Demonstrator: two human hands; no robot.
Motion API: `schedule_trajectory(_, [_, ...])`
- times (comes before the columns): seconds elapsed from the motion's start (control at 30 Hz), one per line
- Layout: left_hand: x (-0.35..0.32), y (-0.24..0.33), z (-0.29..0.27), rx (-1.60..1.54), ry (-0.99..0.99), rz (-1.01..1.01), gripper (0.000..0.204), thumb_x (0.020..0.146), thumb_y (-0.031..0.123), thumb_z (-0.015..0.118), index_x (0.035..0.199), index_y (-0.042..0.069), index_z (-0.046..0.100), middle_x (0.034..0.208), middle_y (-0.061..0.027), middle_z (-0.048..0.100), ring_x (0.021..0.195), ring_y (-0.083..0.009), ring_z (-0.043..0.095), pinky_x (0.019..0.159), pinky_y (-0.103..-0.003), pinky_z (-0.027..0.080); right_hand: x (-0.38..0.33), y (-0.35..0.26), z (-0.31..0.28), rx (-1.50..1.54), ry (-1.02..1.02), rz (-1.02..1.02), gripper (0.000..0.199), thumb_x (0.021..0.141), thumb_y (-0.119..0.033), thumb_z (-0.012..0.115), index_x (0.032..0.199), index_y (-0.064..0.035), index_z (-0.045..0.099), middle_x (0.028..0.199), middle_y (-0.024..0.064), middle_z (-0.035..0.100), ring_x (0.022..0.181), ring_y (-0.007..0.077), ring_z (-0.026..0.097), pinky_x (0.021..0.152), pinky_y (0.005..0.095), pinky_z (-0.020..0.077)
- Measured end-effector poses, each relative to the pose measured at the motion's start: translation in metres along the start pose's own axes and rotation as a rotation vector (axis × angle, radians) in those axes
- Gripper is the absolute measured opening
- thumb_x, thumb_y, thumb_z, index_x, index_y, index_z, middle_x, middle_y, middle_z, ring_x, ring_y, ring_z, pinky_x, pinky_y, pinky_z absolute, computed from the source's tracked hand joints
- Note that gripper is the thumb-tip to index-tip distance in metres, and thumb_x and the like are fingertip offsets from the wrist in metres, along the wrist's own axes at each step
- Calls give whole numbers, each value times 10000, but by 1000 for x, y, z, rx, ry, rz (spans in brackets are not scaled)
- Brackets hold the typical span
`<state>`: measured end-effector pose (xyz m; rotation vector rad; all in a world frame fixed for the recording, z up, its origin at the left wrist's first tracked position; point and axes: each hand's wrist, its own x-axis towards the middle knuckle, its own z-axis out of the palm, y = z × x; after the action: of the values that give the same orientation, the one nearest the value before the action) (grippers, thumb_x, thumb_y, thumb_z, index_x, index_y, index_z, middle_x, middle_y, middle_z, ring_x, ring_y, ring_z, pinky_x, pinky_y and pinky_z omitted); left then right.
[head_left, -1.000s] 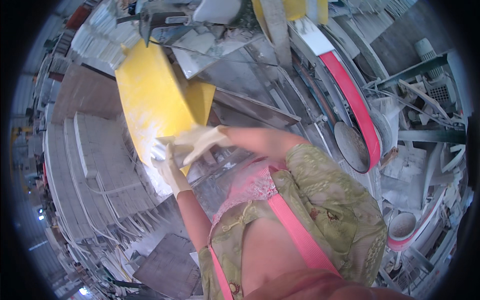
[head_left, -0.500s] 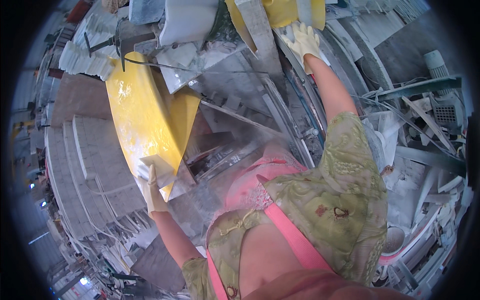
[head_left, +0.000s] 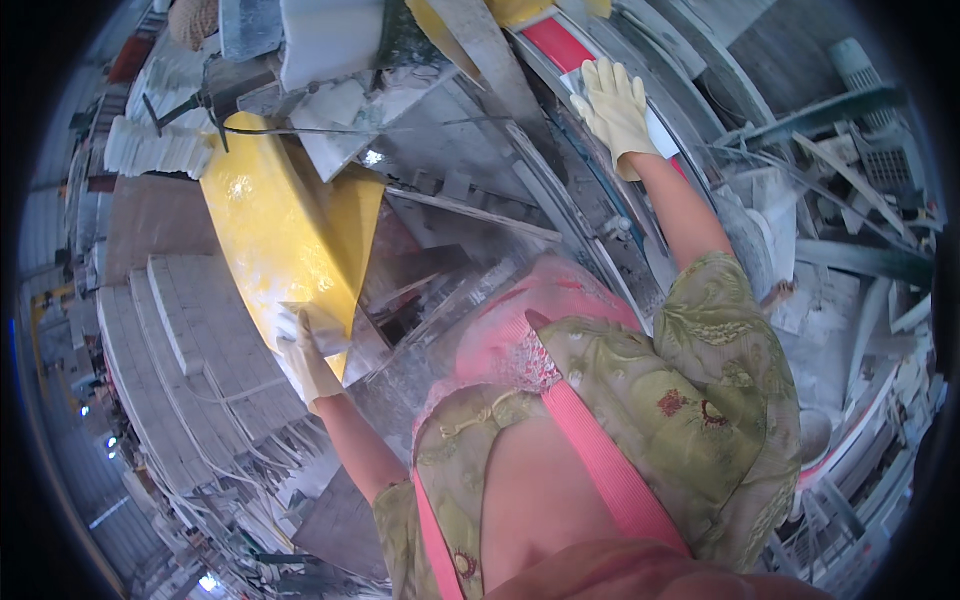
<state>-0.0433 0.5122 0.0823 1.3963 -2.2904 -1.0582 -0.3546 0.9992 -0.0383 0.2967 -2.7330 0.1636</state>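
My left hand (head_left: 304,352), in a pale glove, grips a small flat tile (head_left: 318,325) with a light, shiny face, thumb lying on top of it. Behind the tile a glossy yellow sheet (head_left: 272,225) drapes down and partly touches it. On the upper right, my right hand (head_left: 612,108), gloved too, lies with fingers stretched flat on a narrow white piece (head_left: 658,132). This piece lies over a long machine bed with a red strip (head_left: 560,44) showing beyond the fingers.
Stacked grey slabs (head_left: 180,340) stand at the left. A metal bracket with a crossbar (head_left: 215,95) sits above the yellow sheet, and a thin cable runs rightward from it. Scrap offcuts, a green beam (head_left: 825,115) and a grey motor (head_left: 860,75) crowd the right side.
My right hand has slid nearer to my body along the bed, and the red strip now shows beyond it. The left hand stays on the tile, its grip slightly turned.
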Motion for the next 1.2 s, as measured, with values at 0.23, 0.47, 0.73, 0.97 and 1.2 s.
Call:
schedule_trajectory(0.23, [4, -8, -2, -7, -21, 60, 851, 900, 524, 689, 1396, -122, 446, 1332, -272, 575, 1203, -346, 584, 1031, -411, 455, -66, 77, -82, 276, -271, -179, 660, 952, -342, 575, 1539, -106, 392, 1568, 155, 409, 1482, 319, 327, 1216, 443, 248])
schedule_trajectory(0.47, [-8, -15, -13, -187, -42, 74, 777, 916, 481, 688, 1381, -102, 470, 1294, -237, 597, 1163, -305, 601, 1018, -385, 464, -119, 47, -112, -223, -452, -229, 860, 825, -63, 669, 1586, -106, 271, 1608, 118, 343, 1496, 278, 314, 1216, 496, 270])
schedule_trajectory(0.73, [-13, -21, -15, -224, -8, 86, 726, 934, 483, 666, 1363, -76, 493, 1282, -200, 596, 1165, -283, 580, 1028, -383, 445, -103, 46, -87, -281, -182, -147, 501, 942, -114, 480, 1429, 4, 457, 1437, 173, 545, 1349, 260, 518, 1129, 372, 400])
schedule_trajectory(0.97, [-19, -18, -14, -267, -12, 91, 701, 942, 471, 658, 1360, -67, 491, 1288, -189, 592, 1178, -275, 573, 1046, -380, 433, -51, 32, -86, -285, -258, -316, 675, 856, -131, 683, 1478, -67, 428, 1510, 130, 486, 1419, 272, 441, 1185, 503, 326])
schedule_trajectory(1.2, [-17, -17, -13, -410, -59, 92, 654, 950, 363, 677, 1417, -33, 450, 1333, -168, 573, 1208, -256, 572, 1067, -376, 439, -30, 24, -76, -266, -382, -246, 947, 777, -184, 793, 1562, -39, 284, 1618, 137, 331, 1487, 292, 341, 1218, 555, 239])
